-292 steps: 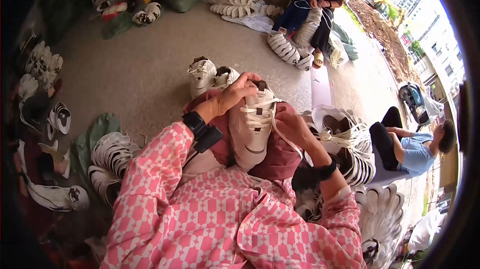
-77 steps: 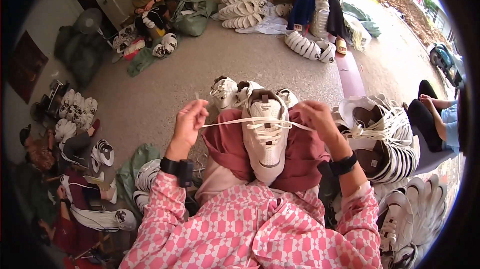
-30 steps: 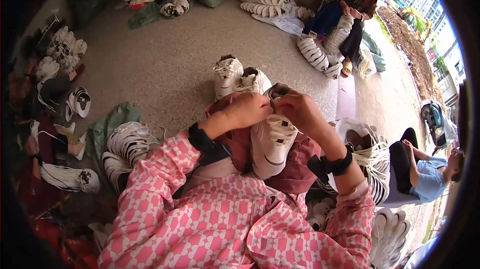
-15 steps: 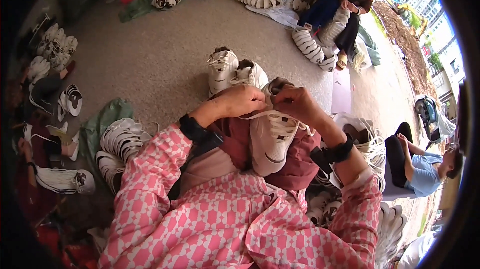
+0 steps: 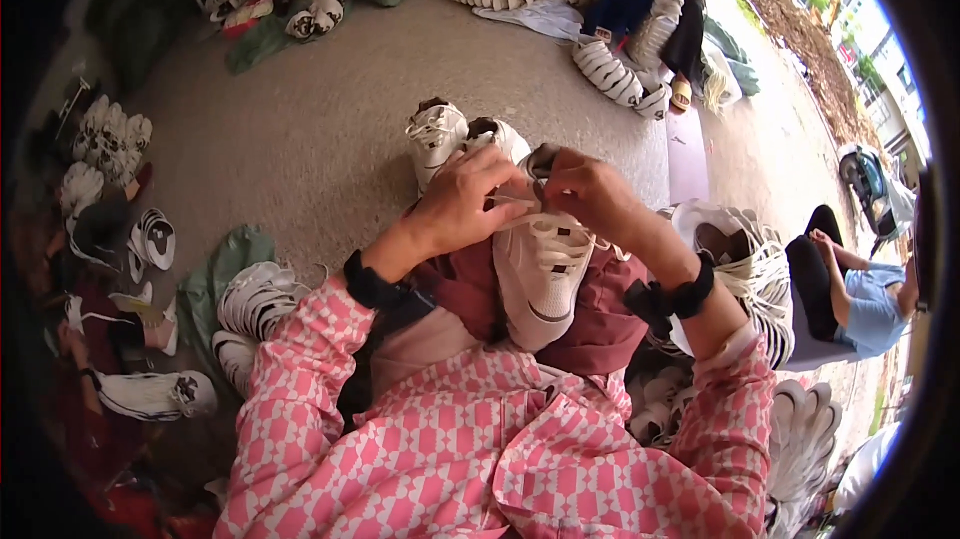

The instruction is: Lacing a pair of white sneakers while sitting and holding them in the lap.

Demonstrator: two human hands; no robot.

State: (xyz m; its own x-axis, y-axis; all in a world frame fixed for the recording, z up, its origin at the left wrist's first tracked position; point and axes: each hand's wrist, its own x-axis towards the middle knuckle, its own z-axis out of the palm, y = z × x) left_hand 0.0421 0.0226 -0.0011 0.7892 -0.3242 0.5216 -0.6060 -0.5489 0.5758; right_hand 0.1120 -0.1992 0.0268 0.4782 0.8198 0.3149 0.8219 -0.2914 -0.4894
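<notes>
A white sneaker rests on my lap, its toe toward me and its dark-lined collar away from me. White shoelace crosses its upper in rows. My left hand is at the left of the shoe's throat, thumb and forefinger pinching the lace. My right hand bends over the collar from the right, its fingers closed on the lace near the top eyelets; the fingertips are partly hidden. Just beyond my hands stand two more white sneakers, a laced one and another partly covered by my left hand.
Bundled white shoe uppers lie at my left by a green sack, and more uppers with laces at my right. A person sits far right with a row of uppers. Another person in blue sits at right.
My left hand has raised its knuckles, and its thumb and forefinger are further apart at the lace. The right hand stays by the collar. The view has shifted slightly.
</notes>
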